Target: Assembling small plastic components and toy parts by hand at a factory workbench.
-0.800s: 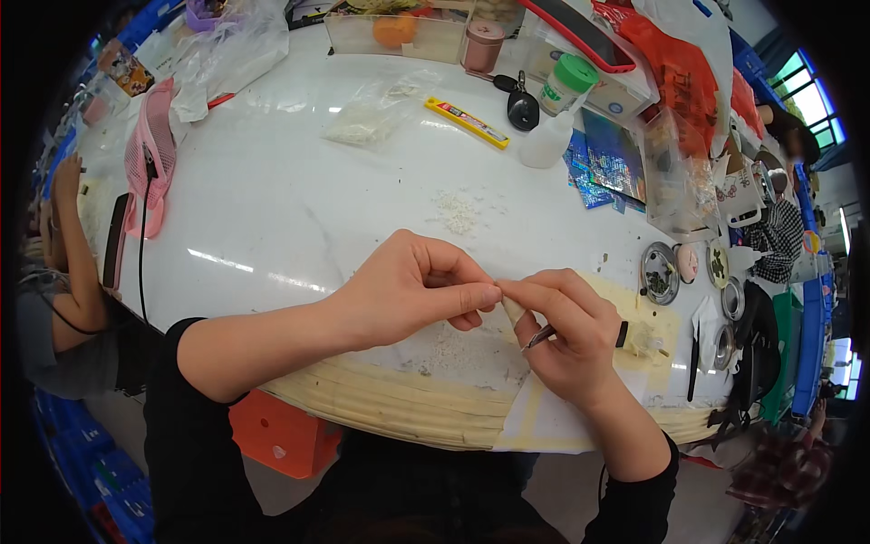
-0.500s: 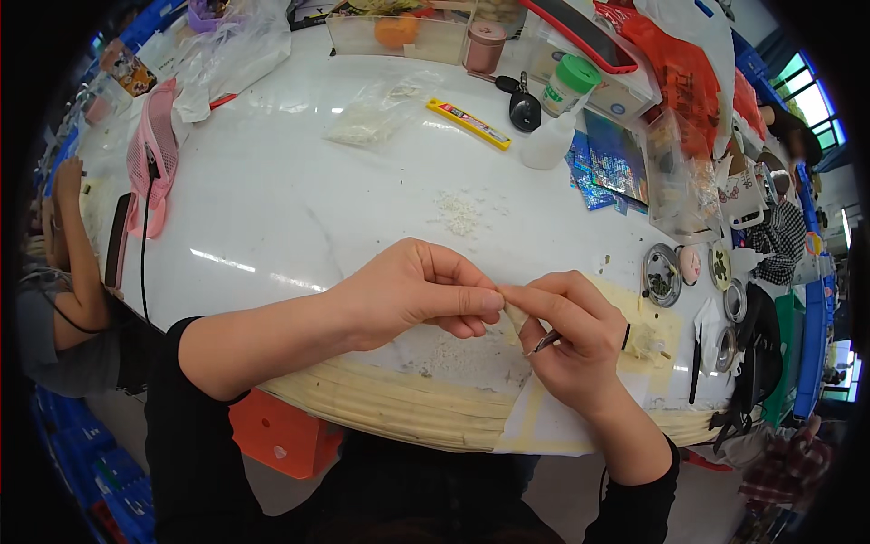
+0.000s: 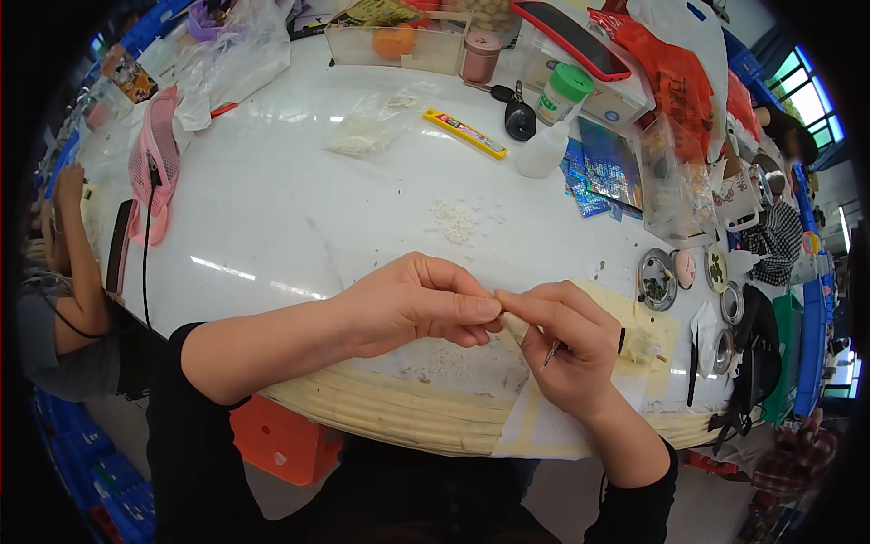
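My left hand [image 3: 426, 304] is closed in a pinch, thumb against forefinger, and its tip meets my right fingertips above the near part of the table. What lies in that pinch is too small and covered to name. My right hand [image 3: 573, 340] is closed too. Across its palm runs a slim metal tool [image 3: 550, 353] with a fine tip, mostly hidden by the fingers. A cream-coloured, rounded piece [image 3: 515, 326] shows below the right forefinger; whether it is held or covers a fingertip, I cannot tell. Small white grains [image 3: 455, 222] lie scattered beyond my hands.
A yellow packet [image 3: 465, 133], car key [image 3: 519, 118] and white bottle [image 3: 544, 152] lie farther off. To the right stand small round metal dishes [image 3: 657, 279] and a black-handled brush [image 3: 693, 367]. A pink mesh pouch [image 3: 159, 154] is at left, near another person's arm [image 3: 77, 263].
My right hand has turned slightly, so more of the cream piece shows and the metal tool's tip points more downward. My left hand has shifted slightly downward in view, still pinching.
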A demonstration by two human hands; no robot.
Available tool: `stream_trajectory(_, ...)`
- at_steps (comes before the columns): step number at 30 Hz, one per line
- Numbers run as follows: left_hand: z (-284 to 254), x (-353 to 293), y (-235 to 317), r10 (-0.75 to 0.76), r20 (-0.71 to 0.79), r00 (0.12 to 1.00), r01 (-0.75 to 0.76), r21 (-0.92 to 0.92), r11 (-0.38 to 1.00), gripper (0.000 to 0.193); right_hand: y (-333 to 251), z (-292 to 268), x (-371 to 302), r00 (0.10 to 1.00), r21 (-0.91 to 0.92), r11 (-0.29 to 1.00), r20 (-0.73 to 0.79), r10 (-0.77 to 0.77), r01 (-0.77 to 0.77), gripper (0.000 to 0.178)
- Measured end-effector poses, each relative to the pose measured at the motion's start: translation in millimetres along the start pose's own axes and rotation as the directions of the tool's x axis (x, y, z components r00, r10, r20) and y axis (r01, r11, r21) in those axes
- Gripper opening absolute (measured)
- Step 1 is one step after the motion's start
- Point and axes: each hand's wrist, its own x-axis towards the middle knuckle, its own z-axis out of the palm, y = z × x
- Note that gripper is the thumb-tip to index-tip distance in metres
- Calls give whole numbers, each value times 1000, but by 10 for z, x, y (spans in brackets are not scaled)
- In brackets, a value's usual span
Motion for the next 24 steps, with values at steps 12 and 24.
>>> stream_trajectory(12,78,-40,13,212,-2,977,-203,282,938,10,-29,-19,16,1000,-19,1000,22,2,-1,48)
stream_trajectory(24,78,9,-52,748,352,562,-622,777,101,17,-76,-19,7,981,-299,947,113,158,-118,24)
